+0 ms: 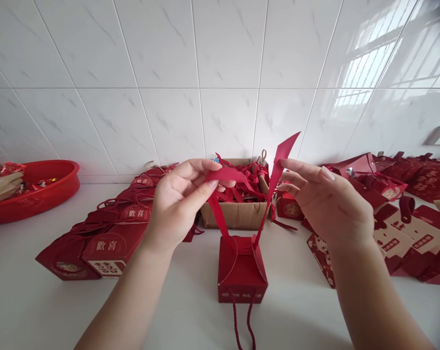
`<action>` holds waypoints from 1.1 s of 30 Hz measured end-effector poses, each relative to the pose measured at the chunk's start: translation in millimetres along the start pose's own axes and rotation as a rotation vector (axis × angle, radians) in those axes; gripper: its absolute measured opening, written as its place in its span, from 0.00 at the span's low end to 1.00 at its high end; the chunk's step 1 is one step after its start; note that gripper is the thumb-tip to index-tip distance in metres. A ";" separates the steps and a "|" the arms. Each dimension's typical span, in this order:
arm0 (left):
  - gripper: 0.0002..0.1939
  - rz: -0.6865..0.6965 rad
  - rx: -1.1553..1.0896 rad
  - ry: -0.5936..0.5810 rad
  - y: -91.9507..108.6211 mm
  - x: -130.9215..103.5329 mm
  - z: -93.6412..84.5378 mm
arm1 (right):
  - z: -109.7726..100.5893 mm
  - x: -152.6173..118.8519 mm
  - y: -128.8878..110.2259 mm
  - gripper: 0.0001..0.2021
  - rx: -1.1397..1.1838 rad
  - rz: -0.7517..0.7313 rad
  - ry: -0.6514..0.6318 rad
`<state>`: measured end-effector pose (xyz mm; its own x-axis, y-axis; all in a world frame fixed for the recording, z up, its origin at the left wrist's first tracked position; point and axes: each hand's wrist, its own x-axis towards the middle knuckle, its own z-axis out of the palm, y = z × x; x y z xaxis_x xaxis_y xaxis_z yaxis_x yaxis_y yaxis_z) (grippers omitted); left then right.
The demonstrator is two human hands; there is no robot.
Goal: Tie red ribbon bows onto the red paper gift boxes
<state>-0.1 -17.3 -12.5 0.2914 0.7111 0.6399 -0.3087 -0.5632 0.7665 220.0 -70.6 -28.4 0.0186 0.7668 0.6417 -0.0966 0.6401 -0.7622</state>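
Observation:
A small dark red gift box (243,277) stands on the white table in front of me, its top flaps folded in and a twisted cord handle hanging toward me. A red ribbon (218,214) rises from its top in two lengths. My left hand (185,194) pinches one length between thumb and fingers, its end folded over the fingertips. The other length stands up to a slanted tip beside my right hand (325,199), whose fingers are spread and touch it at the index fingertip.
Behind the box is a cardboard carton (234,216) full of red ribbons. Red gift boxes (106,245) line the left; more boxes and bags (405,233) stand right. Another person's hands (3,187) reach into a red basin (55,194) at far left. A tiled wall rises behind.

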 end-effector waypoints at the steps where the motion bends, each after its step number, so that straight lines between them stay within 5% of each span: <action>1: 0.04 0.000 -0.011 -0.007 0.2 0.6 -0.5 | -0.1 -0.1 -0.2 0.11 0.008 -0.006 0.004; 11: 0.09 -0.062 -0.047 0.061 1.2 3.0 -1.2 | 0.1 0.4 0.7 0.12 -0.068 -0.020 0.012; 18: 0.03 0.124 -0.001 0.268 -2.6 5.4 -4.5 | 0.2 -0.1 0.7 0.11 -0.012 -0.045 -0.011; 24: 0.04 0.055 -0.016 0.247 -3.6 5.7 -7.5 | 0.9 -0.2 1.2 0.12 -0.064 -0.045 0.008; 33: 0.02 0.213 0.082 0.353 5.4 2.7 -13.0 | 1.7 -0.4 3.4 0.11 -0.028 -0.100 -0.003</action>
<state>-12.8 -13.0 -7.3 -0.1036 0.6676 0.7372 -0.2516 -0.7347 0.6300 218.0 -68.9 -31.1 0.0234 0.6987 0.7150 -0.0664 0.7147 -0.6962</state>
